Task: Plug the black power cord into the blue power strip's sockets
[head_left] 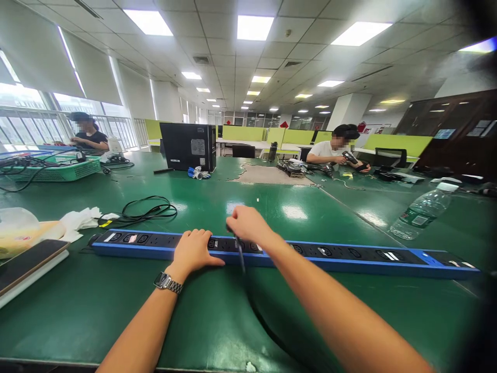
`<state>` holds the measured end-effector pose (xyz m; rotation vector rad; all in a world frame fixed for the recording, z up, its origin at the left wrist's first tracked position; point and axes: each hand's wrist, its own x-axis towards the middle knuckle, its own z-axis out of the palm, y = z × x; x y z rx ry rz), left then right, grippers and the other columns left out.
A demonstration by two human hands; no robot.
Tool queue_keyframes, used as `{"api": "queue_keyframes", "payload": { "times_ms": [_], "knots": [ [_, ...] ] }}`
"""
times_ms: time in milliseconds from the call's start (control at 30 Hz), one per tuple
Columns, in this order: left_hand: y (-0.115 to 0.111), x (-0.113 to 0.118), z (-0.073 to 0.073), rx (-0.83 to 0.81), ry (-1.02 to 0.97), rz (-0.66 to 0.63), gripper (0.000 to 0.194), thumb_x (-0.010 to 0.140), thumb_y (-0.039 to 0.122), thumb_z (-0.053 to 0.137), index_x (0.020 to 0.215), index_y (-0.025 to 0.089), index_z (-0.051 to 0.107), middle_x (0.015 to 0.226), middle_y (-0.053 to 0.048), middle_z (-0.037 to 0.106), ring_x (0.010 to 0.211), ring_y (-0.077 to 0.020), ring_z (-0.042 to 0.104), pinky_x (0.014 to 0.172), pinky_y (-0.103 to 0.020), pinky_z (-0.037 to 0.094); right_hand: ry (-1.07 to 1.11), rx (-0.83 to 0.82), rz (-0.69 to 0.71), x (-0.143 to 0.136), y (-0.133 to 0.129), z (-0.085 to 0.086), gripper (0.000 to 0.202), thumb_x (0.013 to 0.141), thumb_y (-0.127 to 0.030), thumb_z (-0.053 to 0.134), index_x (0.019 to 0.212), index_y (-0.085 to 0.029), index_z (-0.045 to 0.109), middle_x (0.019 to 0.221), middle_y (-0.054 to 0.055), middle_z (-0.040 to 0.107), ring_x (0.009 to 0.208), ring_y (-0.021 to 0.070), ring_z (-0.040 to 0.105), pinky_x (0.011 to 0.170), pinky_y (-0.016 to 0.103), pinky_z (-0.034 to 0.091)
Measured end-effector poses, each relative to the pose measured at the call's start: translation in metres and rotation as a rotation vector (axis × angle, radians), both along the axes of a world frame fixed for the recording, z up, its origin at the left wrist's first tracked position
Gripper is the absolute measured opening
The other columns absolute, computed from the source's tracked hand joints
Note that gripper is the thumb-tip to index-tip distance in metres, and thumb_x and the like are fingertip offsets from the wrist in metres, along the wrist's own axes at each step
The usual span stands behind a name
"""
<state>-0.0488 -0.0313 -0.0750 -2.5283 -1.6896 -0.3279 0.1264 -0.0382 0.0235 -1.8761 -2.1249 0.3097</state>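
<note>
A long blue power strip (332, 265) with a black socket face lies across the green table in front of me. My left hand (194, 250) grips it left of its middle, fingers over the top and thumb along the front side; a metal-band watch (168, 282) is on that wrist. Just right of it, my right hand (248, 225) is closed in a fist above the sockets, holding a black power cable (252, 303). The cable hangs below the fist and runs toward me, blurred. Whatever end of it is inside the fist stays hidden.
A coiled black cable (149, 210) lies behind the strip's left end, with a phone (31, 261) and tissue (81, 220) nearby. A water bottle (423, 212) stands tilted at right. Farther back are a computer case (188, 146), a green basket (73, 170) and two seated people.
</note>
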Motion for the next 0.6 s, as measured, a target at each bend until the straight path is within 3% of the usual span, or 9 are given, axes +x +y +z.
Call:
{"api": "queue_keyframes", "payload": {
  "times_ms": [133,300,600],
  "knots": [
    [0.001,-0.001,-0.001,-0.006,-0.009,-0.005,0.077,0.056,0.081,0.066,0.104,0.021,0.062,0.106,-0.010,0.068,0.103,-0.0325,0.059,0.091,-0.044,0.039,-0.074,0.007,0.043,0.051,0.002,0.008,0.021,0.084,-0.026,0.052,0.082,-0.015,0.069,0.089,0.009,0.073,0.080,0.0170,0.063,0.062,0.024,0.037],
    [0.001,-0.001,-0.002,-0.011,-0.010,-0.007,0.079,0.056,0.082,0.065,0.107,0.021,0.061,0.106,-0.010,0.068,0.103,-0.0323,0.059,0.092,-0.043,0.038,-0.142,-0.131,0.012,0.097,-0.003,-0.017,0.021,0.083,-0.027,0.052,0.081,-0.016,0.069,0.087,0.007,0.072,0.075,0.0159,0.061,0.060,0.023,0.037],
    [0.000,0.000,0.001,-0.026,-0.002,0.002,0.077,0.057,0.081,0.065,0.107,0.022,0.061,0.107,-0.010,0.068,0.104,-0.0319,0.059,0.093,-0.042,0.038,-0.101,-0.076,-0.068,0.093,-0.017,-0.047,0.021,0.086,-0.029,0.049,0.088,-0.017,0.066,0.090,0.008,0.072,0.078,0.0174,0.062,0.061,0.024,0.034]
  ]
}}
